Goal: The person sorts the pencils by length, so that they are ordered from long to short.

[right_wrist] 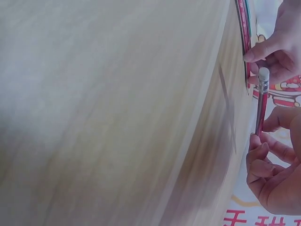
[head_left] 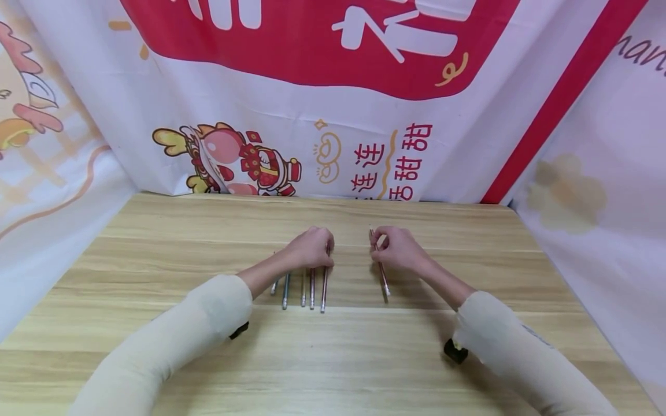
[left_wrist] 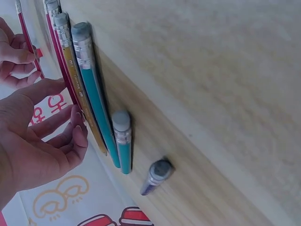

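My right hand (head_left: pixel 398 248) pinches a red pencil (head_left: pixel 383 277) between thumb and fingers. In the right wrist view this pencil (right_wrist: pixel 262 101) has its white eraser end up, with its shadow on the wood. To the left, my left hand (head_left: pixel 312 247) has thumb and fingertips around the right-most red pencil (head_left: pixel 325 289) of a row. Beside that pencil lie another red pencil (head_left: pixel 312 292), a gold pencil (left_wrist: pixel 75 70) and a teal pencil (left_wrist: pixel 96 94). A shorter-looking teal pencil (left_wrist: pixel 123 146) and a dark purple pencil (left_wrist: pixel 157 173) follow. My left hand hides their far ends in the head view.
The pencils lie on a wood-grain table (head_left: pixel 322 364). A white printed cloth (head_left: pixel 458 144) with red characters hangs along its back edge, and more printed cloth (head_left: pixel 598 242) lines both sides. Black wrist devices (head_left: pixel 456 350) show under the sleeves.
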Demonstrator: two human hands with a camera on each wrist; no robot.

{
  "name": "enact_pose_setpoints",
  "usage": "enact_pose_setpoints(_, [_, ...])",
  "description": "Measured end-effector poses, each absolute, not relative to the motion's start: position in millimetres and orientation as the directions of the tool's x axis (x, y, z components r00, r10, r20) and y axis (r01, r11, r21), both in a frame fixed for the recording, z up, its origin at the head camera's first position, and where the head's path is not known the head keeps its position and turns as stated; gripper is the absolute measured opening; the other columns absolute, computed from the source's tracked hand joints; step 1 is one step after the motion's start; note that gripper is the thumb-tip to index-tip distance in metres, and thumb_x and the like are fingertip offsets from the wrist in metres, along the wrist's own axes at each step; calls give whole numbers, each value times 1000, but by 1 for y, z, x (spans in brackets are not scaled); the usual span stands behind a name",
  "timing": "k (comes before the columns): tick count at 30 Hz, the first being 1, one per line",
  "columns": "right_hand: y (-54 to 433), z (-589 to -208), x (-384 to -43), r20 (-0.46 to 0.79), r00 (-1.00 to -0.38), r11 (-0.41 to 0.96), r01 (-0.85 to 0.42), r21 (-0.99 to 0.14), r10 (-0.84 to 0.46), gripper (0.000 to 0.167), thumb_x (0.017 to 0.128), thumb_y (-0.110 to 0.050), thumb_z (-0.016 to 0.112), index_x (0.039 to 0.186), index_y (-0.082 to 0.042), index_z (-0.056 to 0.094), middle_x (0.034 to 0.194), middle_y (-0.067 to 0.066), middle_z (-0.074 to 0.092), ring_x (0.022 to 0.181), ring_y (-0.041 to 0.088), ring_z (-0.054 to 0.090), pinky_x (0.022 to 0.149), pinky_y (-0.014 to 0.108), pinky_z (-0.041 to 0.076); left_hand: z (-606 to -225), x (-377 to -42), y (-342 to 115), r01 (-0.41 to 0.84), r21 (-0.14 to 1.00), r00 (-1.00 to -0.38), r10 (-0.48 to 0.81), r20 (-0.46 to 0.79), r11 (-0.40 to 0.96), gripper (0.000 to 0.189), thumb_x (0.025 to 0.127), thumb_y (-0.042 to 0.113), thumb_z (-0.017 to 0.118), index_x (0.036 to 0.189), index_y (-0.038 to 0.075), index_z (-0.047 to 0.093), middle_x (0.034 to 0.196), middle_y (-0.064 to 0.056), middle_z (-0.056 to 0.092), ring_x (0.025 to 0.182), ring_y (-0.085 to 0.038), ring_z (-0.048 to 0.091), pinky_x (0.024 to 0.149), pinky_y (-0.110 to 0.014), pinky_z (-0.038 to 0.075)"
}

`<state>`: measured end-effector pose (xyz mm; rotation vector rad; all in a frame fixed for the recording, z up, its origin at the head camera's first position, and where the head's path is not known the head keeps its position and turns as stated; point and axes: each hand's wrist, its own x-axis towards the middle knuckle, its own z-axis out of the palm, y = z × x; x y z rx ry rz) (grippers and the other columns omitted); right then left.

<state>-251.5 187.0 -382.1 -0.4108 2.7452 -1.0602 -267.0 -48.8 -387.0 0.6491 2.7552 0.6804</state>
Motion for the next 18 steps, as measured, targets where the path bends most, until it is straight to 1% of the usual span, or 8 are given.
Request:
enact_pose_setpoints(5, [197,-382,-250,-50,-955,715,-184,-675,-292,19,84,-2,75,102,-2,68,82,9,69,72,19,62,61,27,51,-386,-267,-46,328,508,-887,445,-125,796,16,77,2,82,80,5,66,76,-6,65,61,-15,58,54,-25,49])
enact_pose_setpoints(12, [208,-384,-248,-46,-958,717,-179,-674,-282,19,85,-3,74,103,0,68,81,10,69,72,19,62,62,27,50,-383,-263,-43,281,531,-907,402,-125,799,17,74,0,81,84,3,67,85,-7,66,66,-16,58,56,-25,49])
enact_pose_setpoints(15, [212,-383,-248,-46,-959,719,-178,-672,-280,19,85,-3,73,104,0,68,82,12,70,72,19,63,63,28,51,-382,-262,-41,250,543,-917,376,-134,802,18,74,-2,80,82,3,65,82,-6,63,64,-15,55,54,-24,47])
enact_pose_setpoints(18, [214,-382,-248,-43,-961,721,-175,-670,-273,20,85,-3,73,104,0,68,83,12,70,72,20,64,63,29,52,-383,-262,-39,221,554,-924,354,-145,803,21,74,-5,77,76,6,59,75,-4,57,59,-13,50,51,-23,43])
